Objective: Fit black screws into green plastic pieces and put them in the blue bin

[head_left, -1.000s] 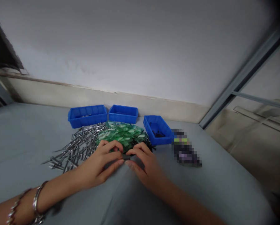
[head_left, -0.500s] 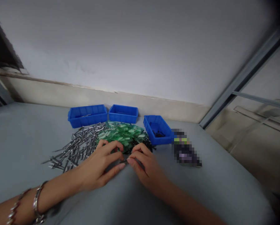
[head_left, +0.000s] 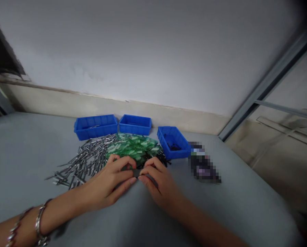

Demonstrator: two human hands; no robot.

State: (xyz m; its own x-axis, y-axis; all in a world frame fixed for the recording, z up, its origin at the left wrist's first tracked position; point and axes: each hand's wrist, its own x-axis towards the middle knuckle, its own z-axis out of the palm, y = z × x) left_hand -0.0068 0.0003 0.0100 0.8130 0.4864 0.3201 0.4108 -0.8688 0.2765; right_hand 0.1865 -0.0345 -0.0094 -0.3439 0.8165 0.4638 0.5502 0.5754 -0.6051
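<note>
Left hand (head_left: 112, 182) and right hand (head_left: 161, 183) are pinching a dark piece (head_left: 136, 173), well short of the tabletop's (head_left: 40, 140) far edge.

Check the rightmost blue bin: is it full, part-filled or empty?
Part-filled: small dark pieces lie low in the rightmost blue bin, and its inner walls show bare above them.

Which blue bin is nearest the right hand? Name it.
The rightmost blue bin, holding dark pieces, is nearest the right hand; the middle bin and left bin stand farther back.
</note>
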